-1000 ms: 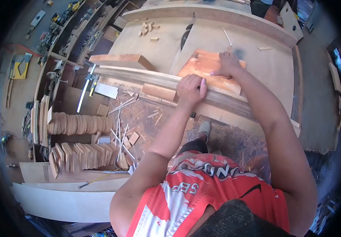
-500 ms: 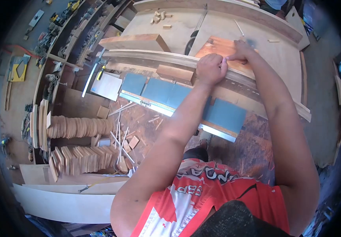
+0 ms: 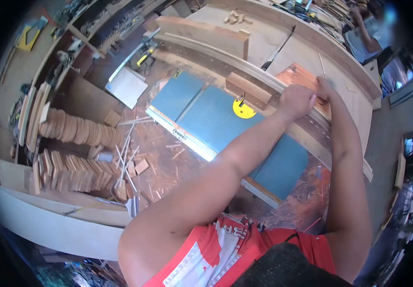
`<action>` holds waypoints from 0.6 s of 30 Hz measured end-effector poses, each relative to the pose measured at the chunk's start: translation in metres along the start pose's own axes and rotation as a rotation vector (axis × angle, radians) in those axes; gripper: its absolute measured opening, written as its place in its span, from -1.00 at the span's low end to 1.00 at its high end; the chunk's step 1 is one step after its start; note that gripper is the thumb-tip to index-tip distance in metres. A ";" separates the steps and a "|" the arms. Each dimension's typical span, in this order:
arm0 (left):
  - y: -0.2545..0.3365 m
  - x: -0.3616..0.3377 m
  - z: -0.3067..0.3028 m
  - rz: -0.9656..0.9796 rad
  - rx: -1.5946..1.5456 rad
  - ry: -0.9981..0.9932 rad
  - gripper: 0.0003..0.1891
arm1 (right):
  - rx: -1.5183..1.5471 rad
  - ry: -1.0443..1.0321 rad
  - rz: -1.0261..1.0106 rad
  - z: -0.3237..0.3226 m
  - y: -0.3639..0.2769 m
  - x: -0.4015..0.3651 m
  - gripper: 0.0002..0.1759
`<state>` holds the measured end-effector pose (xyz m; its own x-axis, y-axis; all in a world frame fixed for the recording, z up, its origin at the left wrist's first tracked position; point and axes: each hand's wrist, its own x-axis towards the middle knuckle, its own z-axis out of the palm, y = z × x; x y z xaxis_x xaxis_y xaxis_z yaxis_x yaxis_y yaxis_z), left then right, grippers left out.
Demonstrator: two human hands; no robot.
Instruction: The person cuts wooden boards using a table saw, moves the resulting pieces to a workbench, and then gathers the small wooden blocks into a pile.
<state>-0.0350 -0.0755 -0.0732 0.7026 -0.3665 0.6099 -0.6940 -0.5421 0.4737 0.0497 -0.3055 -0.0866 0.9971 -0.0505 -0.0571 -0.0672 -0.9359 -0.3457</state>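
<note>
My left hand point(image 3: 296, 101) is a closed fist over the light wooden rail point(image 3: 216, 51) along the near side of a crosscut sled. A reddish wooden board point(image 3: 296, 75) lies flat on the sled behind that rail. At the board's right end, my right hand point(image 3: 327, 90) grips its edge with bent fingers, partly hidden. Left of the board, a dark saw blade point(image 3: 266, 64) shows in the sled's slot. A wooden block point(image 3: 248, 90) is fixed to the rail's near face. Beneath is the blue saw table point(image 3: 220, 115) with a yellow insert plate point(image 3: 243, 109).
Small wood offcuts point(image 3: 237, 18) and a thin stick point(image 3: 322, 63) lie on the sled. Stacked wooden pieces point(image 3: 77, 170) stand at left beside loose strips on the floor. A yellow-handled tool point(image 3: 145, 56) lies left of the saw. Another person point(image 3: 366, 36) is at the far right.
The sled, with the board and both hands, has slid away from my body across the saw table. The yellow insert plate has come into view. The camera view has also turned.
</note>
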 end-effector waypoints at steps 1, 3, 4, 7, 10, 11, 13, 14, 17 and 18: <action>-0.001 -0.001 0.004 -0.023 -0.005 0.025 -0.77 | -0.016 0.030 0.011 0.000 0.004 0.005 0.03; -0.002 0.001 0.005 -0.024 -0.040 -0.052 -0.76 | -0.156 0.045 -0.026 0.002 0.012 0.015 0.03; -0.002 0.002 0.007 -0.055 -0.040 -0.027 -0.76 | -0.263 0.066 -0.046 0.002 0.012 0.020 0.04; 0.003 -0.001 0.007 -0.121 0.023 -0.109 -0.77 | -0.227 -0.031 -0.056 -0.002 0.011 0.025 0.10; 0.015 0.000 -0.008 -0.144 0.010 -0.119 -0.78 | -0.265 -0.069 -0.066 -0.004 0.011 0.023 0.10; 0.019 0.000 -0.015 -0.148 0.010 -0.112 -0.78 | -0.273 -0.097 -0.103 -0.007 0.007 0.027 0.10; 0.023 0.000 -0.014 -0.202 0.010 -0.110 -0.77 | -0.391 -0.169 -0.142 -0.015 -0.008 0.020 0.05; 0.027 0.000 -0.017 -0.197 0.007 -0.108 -0.77 | -0.400 -0.196 -0.167 -0.014 -0.007 0.018 0.05; 0.037 -0.023 -0.042 -0.006 -0.087 0.030 -0.81 | -0.309 -0.082 -0.287 -0.016 -0.007 0.010 -0.14; 0.038 -0.048 -0.049 0.021 -0.130 0.117 -0.83 | -0.244 -0.121 -0.266 -0.018 -0.008 0.009 -0.13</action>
<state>-0.1028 -0.0416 -0.0529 0.6699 -0.2821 0.6867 -0.7282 -0.4301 0.5337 0.0594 -0.3046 -0.0669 0.9662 0.2329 -0.1109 0.2181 -0.9671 -0.1306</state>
